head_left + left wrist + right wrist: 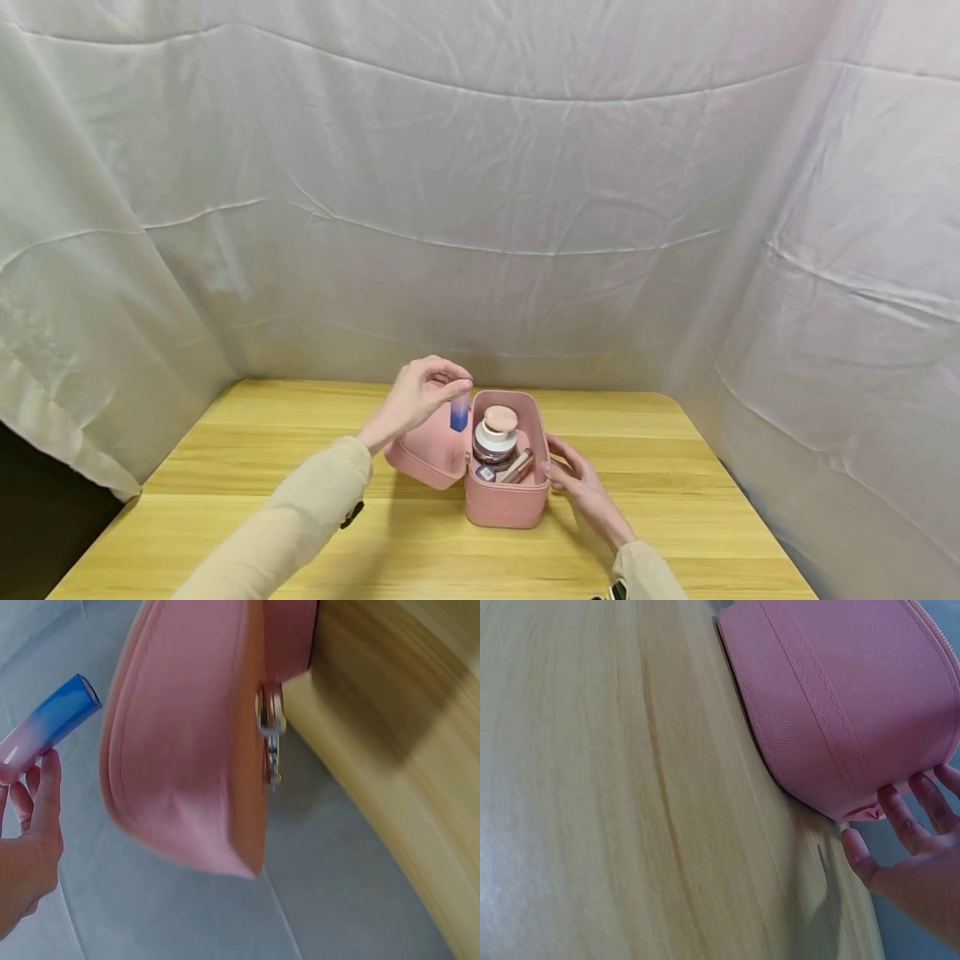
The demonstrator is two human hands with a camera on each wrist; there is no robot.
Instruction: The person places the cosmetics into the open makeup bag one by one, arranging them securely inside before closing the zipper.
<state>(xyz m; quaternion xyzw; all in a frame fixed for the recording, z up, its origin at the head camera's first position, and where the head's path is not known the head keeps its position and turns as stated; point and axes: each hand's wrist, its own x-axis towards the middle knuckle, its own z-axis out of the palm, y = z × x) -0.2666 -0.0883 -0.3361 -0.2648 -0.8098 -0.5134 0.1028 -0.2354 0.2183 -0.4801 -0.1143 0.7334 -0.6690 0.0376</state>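
Note:
In the head view my left hand [429, 392] pinches a slim pink-to-blue lipstick tube [459, 414] by its pink end, blue end down. The tube is held above the lid [431, 454] of a pink makeup case, near its left rim. In the left wrist view the same tube [64, 712] shows beside the pink lid [180, 742]. My right hand [583, 490] is at the right side of the case [506, 507]. Its fingertips touch the pink wall [870, 697] in the right wrist view, fingers spread and slightly bent.
Inside the case stand a white-lidded jar [491, 443] with a round beige compact [500, 418] above it. Several small tubes [519, 468] lie at the near end. The lid leans open leftward over the wooden table [660, 483]. Grey cloth [480, 183] hangs behind and at both sides.

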